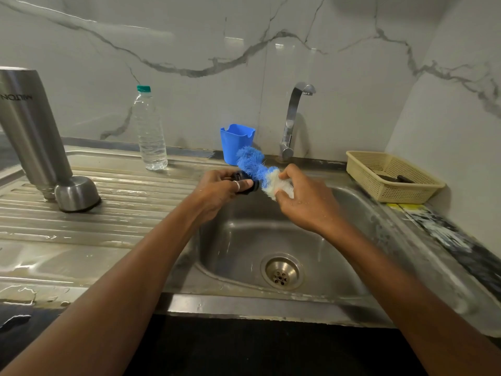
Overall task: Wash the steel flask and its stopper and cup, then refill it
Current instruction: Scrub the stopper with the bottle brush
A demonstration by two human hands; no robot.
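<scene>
Near the steel sink's (244, 305) back rim, the left hand (217, 191) pinches a round black stopper (254, 186), mostly hidden by fingers. The right hand (306, 202) grips a blue-and-white bristly brush (252, 164) just beside it.

Flask: tall brushed-steel flask (29, 126), satin, at the left edge
Sink: wet glossy stainless-steel sink (271, 234), centre
Brush: fluffy blue-and-white bristle brush (256, 169)
Basket: matt beige plastic mesh basket (379, 191), right
</scene>
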